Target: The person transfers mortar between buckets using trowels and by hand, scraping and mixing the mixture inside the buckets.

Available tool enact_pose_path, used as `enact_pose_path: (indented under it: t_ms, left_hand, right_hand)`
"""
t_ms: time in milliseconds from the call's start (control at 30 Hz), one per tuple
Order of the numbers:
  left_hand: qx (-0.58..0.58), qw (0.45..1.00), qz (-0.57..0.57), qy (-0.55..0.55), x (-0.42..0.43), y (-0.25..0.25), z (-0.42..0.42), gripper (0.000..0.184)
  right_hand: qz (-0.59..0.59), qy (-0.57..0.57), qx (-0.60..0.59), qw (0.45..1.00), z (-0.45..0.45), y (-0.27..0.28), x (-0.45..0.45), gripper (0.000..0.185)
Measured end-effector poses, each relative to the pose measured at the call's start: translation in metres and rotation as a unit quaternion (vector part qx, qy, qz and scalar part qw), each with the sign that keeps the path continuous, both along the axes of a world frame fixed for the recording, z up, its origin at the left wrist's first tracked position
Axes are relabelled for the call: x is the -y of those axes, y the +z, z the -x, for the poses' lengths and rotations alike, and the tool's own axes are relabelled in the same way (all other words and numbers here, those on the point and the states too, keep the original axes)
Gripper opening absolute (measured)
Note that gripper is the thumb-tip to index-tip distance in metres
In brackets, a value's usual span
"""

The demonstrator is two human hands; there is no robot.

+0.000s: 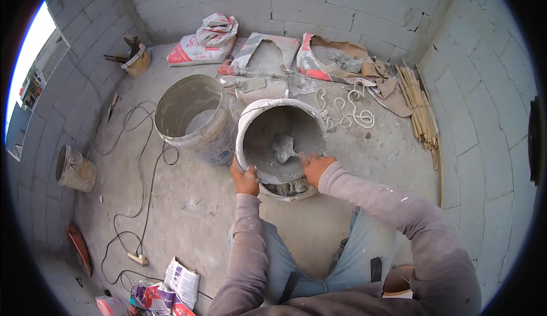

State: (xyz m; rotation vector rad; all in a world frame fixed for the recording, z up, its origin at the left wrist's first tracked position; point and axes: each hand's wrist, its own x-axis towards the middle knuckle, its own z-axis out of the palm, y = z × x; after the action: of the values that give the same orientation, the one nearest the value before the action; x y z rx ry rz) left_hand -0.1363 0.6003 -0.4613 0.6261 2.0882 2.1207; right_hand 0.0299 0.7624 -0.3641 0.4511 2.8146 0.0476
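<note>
A white-rimmed bucket (246, 123), its inside coated with grey mortar, tilts with its mouth toward me. My left hand (245, 178) is closed on its near left rim. My right hand (315, 168) is closed around a trowel (282, 148), whose mortar-smeared blade reaches into the bucket; the handle is mostly hidden by my fingers. Just below the tilted bucket, a second container (288, 189) shows part of its rim and some dark grey contents. Left of the bucket, apart from my hands, stands a larger mortar-stained bucket (188, 139) with a little grey material at its bottom.
Cement bags (196, 48) and torn-open bags (265, 54) lie along the back block wall. A white rope (359, 111) and a bundle of sticks (416, 102) are to the right. A cable (142, 196) snakes across the left floor near a small bucket (77, 169).
</note>
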Motion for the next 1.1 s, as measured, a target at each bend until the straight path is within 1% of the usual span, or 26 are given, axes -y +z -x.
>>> enact_pose_path:
  t_ms: [33, 67, 100, 133, 200, 300, 333, 367, 433, 467, 500, 533, 567, 667, 733, 767, 833, 867, 933, 967, 1033, 1067, 1100]
  left_hand:
    - [0.011, 0.999, -0.01, 0.034, -0.001, -0.007, 0.002, 0.051]
    - [0.011, 0.999, -0.011, 0.033, -0.004, -0.003, 0.004, 0.051]
    - [0.032, 0.999, -0.036, 0.007, -0.004, 0.0, 0.004, 0.05]
    - [0.053, 0.997, -0.06, -0.02, -0.002, 0.005, 0.003, 0.049]
    - [0.036, 0.998, -0.041, -0.029, -0.001, 0.014, -0.001, 0.051]
    - [-0.005, 0.999, -0.011, -0.032, -0.002, 0.02, -0.004, 0.052]
    - [-0.023, 1.0, 0.0, -0.02, -0.003, 0.021, -0.004, 0.052]
    - [-0.021, 1.0, 0.0, -0.018, -0.002, 0.022, -0.006, 0.052]
    - [-0.056, 0.998, 0.014, -0.026, -0.002, 0.024, -0.008, 0.05]
    - [-0.056, 0.998, 0.016, -0.027, -0.002, 0.012, -0.008, 0.05]
    - [-0.026, 0.999, -0.013, 0.02, -0.004, -0.007, -0.006, 0.05]
    - [0.004, 0.997, -0.042, 0.065, -0.008, -0.009, -0.005, 0.051]
    - [0.003, 0.997, -0.043, 0.063, -0.01, -0.01, -0.003, 0.051]
    - [0.001, 0.999, -0.032, 0.001, -0.012, -0.006, 0.006, 0.05]
    - [0.004, 0.999, -0.023, -0.029, -0.007, 0.001, 0.0, 0.05]
    - [0.005, 0.999, -0.02, -0.039, -0.006, 0.006, -0.004, 0.05]
    - [-0.058, 0.998, 0.024, 0.018, -0.008, 0.019, -0.014, 0.051]
    - [-0.06, 0.998, 0.025, 0.018, -0.006, 0.023, -0.015, 0.051]
    - [-0.06, 0.996, 0.053, -0.036, -0.002, 0.027, -0.015, 0.053]
    - [-0.061, 0.996, 0.052, -0.035, -0.003, 0.023, -0.015, 0.053]
    - [-0.074, 0.996, 0.029, 0.026, -0.008, 0.009, -0.017, 0.054]
    - [-0.078, 0.996, 0.027, 0.022, -0.009, 0.008, -0.015, 0.054]
    - [-0.074, 0.997, 0.01, 0.007, -0.011, 0.006, -0.01, 0.056]
  right_hand:
    - [0.0, -0.002, 0.001, 1.0, -0.001, 0.013, 0.002, 0.052]
    - [0.0, 0.007, -0.028, 1.0, 0.001, 0.029, 0.007, 0.052]
    - [0.003, 0.016, -0.055, 0.998, 0.004, 0.036, 0.011, 0.052]
    - [0.007, 0.015, -0.051, 0.999, 0.012, 0.034, 0.014, 0.052]
    - [-0.004, 0.032, -0.145, 0.989, 0.027, 0.035, 0.016, 0.057]
    - [-0.01, -0.01, -0.14, 0.99, 0.031, 0.012, -0.006, 0.058]
    - [0.007, -0.038, -0.104, 0.994, 0.027, 0.009, -0.007, 0.054]
    - [0.007, -0.037, -0.102, 0.994, 0.022, 0.004, -0.003, 0.054]
    - [0.064, -0.113, -0.043, 0.991, 0.013, -0.003, 0.004, 0.053]
    - [0.066, -0.113, -0.043, 0.99, 0.008, -0.006, 0.004, 0.053]
    - [0.084, -0.118, -0.015, 0.989, 0.004, -0.009, 0.002, 0.052]
    - [0.102, -0.123, 0.013, 0.987, 0.004, -0.003, 0.002, 0.051]
    - [0.101, -0.125, 0.011, 0.987, 0.003, 0.002, 0.002, 0.051]
    - [0.114, -0.128, 0.009, 0.985, 0.004, 0.032, 0.009, 0.051]
    - [0.141, -0.147, -0.11, 0.973, 0.012, 0.049, 0.016, 0.051]
    - [0.142, -0.147, -0.11, 0.973, 0.018, 0.046, 0.013, 0.051]
    - [0.114, -0.166, -0.145, 0.969, 0.031, 0.029, 0.005, 0.06]
    - [0.115, -0.167, -0.147, 0.968, 0.03, 0.012, 0.003, 0.06]
    - [0.094, -0.189, -0.121, 0.97, 0.02, -0.023, 0.002, 0.059]
    - [0.093, -0.188, -0.122, 0.97, 0.015, -0.026, -0.001, 0.059]
    - [0.133, -0.205, -0.041, 0.969, 0.006, -0.022, -0.002, 0.057]
    - [0.132, -0.209, -0.045, 0.968, 0.004, -0.013, -0.002, 0.057]
    - [0.159, -0.216, -0.02, 0.963, 0.0, -0.002, -0.005, 0.057]
